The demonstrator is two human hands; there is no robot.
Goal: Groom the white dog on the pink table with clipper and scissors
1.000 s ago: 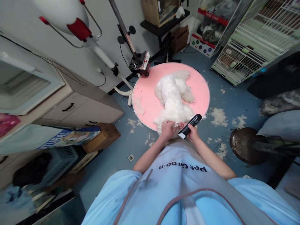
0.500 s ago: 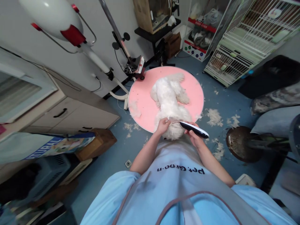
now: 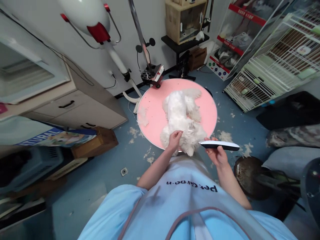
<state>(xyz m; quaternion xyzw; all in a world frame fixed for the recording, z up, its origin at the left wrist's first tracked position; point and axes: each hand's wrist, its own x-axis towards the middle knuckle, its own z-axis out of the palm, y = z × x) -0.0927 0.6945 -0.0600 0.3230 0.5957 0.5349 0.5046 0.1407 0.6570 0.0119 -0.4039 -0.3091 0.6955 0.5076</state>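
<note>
A white, fluffy dog (image 3: 177, 108) is on the round pink table (image 3: 152, 100), its near end close to my apron. My left hand (image 3: 175, 139) is at the left side of the dog's near end, finger and thumb pinched together. Whether fur is caught between them I cannot make out. In my right hand (image 3: 217, 154) is a black-and-white hair clipper (image 3: 221, 145), held nearly level, its tip pointing left toward the dog's fur. The tip looks to be at the edge of the coat; contact is not clear.
Cut fur (image 3: 143, 116) lies on the table's left side, and more clumps are scattered on the blue floor. Behind the table stand a white dryer (image 3: 86, 15) on a stand and a tool holder (image 3: 150, 74). Wire cages (image 3: 252, 83) are at right, a stool (image 3: 250, 176) nearer.
My right hand and the clipper have moved right, away from over the dog, and the clipper is now more level. The dog's near end has shifted, and the view has turned slightly.
</note>
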